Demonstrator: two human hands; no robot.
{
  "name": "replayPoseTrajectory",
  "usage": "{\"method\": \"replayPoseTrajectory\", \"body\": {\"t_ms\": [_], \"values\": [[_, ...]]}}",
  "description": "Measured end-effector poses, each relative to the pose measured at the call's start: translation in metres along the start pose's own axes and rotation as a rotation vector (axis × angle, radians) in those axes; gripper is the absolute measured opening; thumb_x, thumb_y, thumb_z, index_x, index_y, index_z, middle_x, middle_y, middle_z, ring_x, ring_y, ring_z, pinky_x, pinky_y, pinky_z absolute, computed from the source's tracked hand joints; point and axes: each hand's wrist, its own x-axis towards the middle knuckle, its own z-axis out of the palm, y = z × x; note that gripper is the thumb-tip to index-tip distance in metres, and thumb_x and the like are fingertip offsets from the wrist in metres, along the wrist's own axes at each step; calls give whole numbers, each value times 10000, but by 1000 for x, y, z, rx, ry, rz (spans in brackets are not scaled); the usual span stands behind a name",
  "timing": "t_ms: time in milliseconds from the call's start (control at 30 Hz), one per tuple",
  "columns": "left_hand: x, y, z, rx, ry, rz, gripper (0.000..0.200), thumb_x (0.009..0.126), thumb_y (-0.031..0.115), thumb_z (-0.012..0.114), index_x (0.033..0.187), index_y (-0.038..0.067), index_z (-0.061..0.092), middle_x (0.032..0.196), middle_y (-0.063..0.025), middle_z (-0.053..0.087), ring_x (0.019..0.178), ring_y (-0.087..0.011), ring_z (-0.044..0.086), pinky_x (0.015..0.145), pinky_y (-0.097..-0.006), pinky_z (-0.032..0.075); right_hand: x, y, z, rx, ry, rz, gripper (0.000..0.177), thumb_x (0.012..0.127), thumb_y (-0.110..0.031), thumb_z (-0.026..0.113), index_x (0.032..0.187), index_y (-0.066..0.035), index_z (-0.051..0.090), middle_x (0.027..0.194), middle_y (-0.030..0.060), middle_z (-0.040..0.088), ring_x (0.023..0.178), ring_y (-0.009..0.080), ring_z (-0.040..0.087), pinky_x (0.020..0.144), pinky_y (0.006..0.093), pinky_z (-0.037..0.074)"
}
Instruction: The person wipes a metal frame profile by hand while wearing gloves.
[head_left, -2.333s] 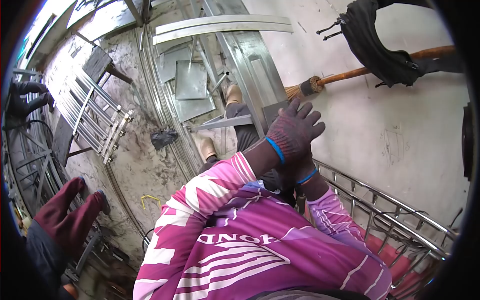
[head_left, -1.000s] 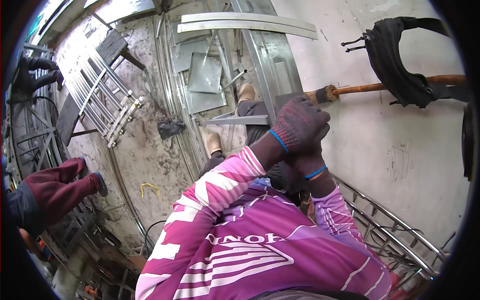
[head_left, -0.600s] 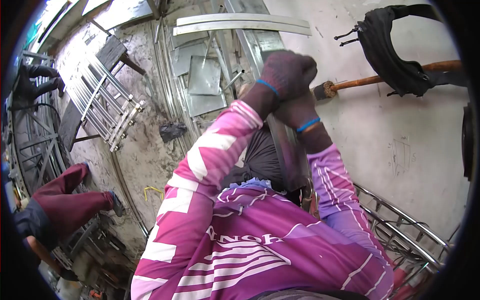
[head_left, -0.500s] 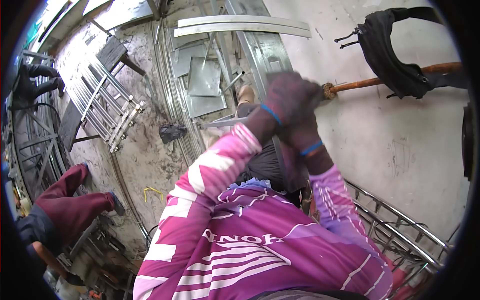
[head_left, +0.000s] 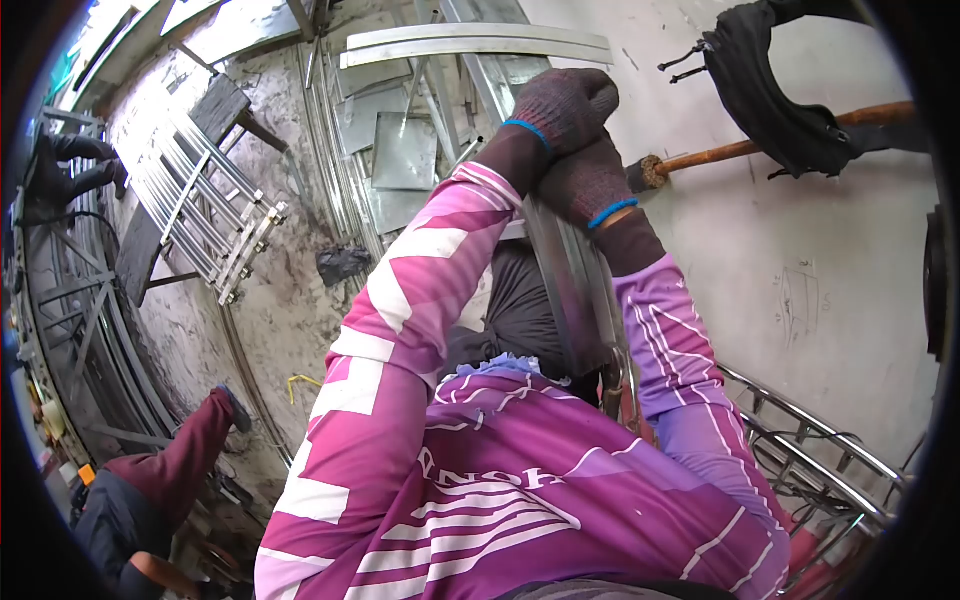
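Stained floor [head_left: 265, 330], dark bench [head_left: 221, 104], steel beam [head_left: 572, 285]
Floor: metal sheets [head_left: 405, 150] at 11 o'clock, long lengths [head_left: 337, 160] beside them, crumpled black plastic [head_left: 343, 264] near 9, yellow piece [head_left: 304, 379] at 8. Tubes [head_left: 200, 190] lie over the bench at 10; pale strips [head_left: 478, 42] cross the beam at 12.

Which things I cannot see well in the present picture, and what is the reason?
All in the head view:
- Whether the left hand and right hand grip anything: overlapping gloves hide the palms.
- Broom: bristles hidden behind the right hand.
- Person in maroon trousers: upper body partly lost at the dark edge.
- Sketch: labels too small and faint.
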Motion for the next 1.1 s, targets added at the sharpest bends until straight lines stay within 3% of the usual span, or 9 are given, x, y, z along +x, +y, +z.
{"method": "replayPoseTrajectory", "body": {"t_ms": [267, 433, 500, 667, 867, 933, 967, 1033, 1100], "values": [[-115, 39, 69, 286, -19, 246, 238, 935, 336, 731, 1053, 160, 839, 922, -143, 774, 918, -350, 756, 860, -505, 588, -121, 20, 67, 56, 258, -276, 618, 956, -384, 763, 1489, -119, 599, 1523, 145, 627, 1456, 308, 549, 1239, 464, 428], [-108, 28, 64, 178, 27, 298, 208, 929, 367, 722, 992, 189, 809, 908, -108, 772, 1010, -313, 739, 910, -491, 574, -94, 14, 53, 203, 292, -232, 569, 924, -325, 801, 1426, -108, 645, 1419, 143, 675, 1390, 321, 606, 1180, 460, 482], [-83, 21, 42, 246, 96, 219, 291, 929, 352, 727, 1138, 179, 830, 956, -136, 789, 953, -348, 762, 892, -506, 589, -75, 10, 42, 274, 321, -206, 545, 907, -295, 819, 1394, -103, 668, 1366, 142, 699, 1357, 328, 635, 1151, 458, 509], [-31, 2, 9, 132, 191, 90, 274, 963, 379, 718, 1121, 192, 842, 1024, -133, 821, 977, -380, 778, 914, -508, 601, -15, 0, 19, 313, 53, 36, 525, 932, -329, 773, 1387, -94, 653, 1379, 177, 714, 1353, 328, 641, 1187, 436, 473], [-93, 28, 33, 208, 98, 226, 235, 932, 307, 727, 1087, 171, 840, 863, -137, 744, 885, -375, 736, 860, -514, 578, -79, 14, 68, 37, 444, -208, 490, 909, -291, 808, 1352, -106, 710, 1335, 155, 721, 1307, 354, 662, 1148, 460, 512], [-121, 35, 58, 290, 67, 287, 179, 952, 335, 708, 984, 191, 810, 921, -86, 779, 916, -303, 756, 923, -461, 549, -124, 54, 133, 291, 281, -204, 909, 957, -663, 718, 1669, -155, 472, 1698, 176, 486, 1574, 512, 365, 1278, 704, 261], [-126, 37, 62, 289, 70, 276, 179, 952, 335, 708, 984, 191, 810, 921, -86, 779, 916, -303, 756, 923, -461, 549, -134, 40, 114, 293, 272, -211, 909, 957, -663, 718, 1669, -155, 472, 1698, 176, 486, 1574, 512, 365, 1278, 704, 261], [-130, 40, 64, 276, -46, 293, 187, 954, 344, 698, 973, 188, 800, 946, -72, 777, 944, -288, 755, 981, -450, 530, -140, -4, 47, 219, 130, -85, 681, 968, -362, 778, 1554, -99, 553, 1543, 186, 588, 1466, 362, 539, 1187, 494, 462], [-111, 44, 47, 243, -137, 215, 258, 931, 319, 725, 1117, 169, 823, 928, -143, 768, 955, -376, 748, 938, -511, 567, -118, 2, 64, 155, 244, -19, 653, 980, -365, 765, 1550, -119, 564, 1544, 182, 579, 1464, 382, 537, 1202, 491, 455]]}}
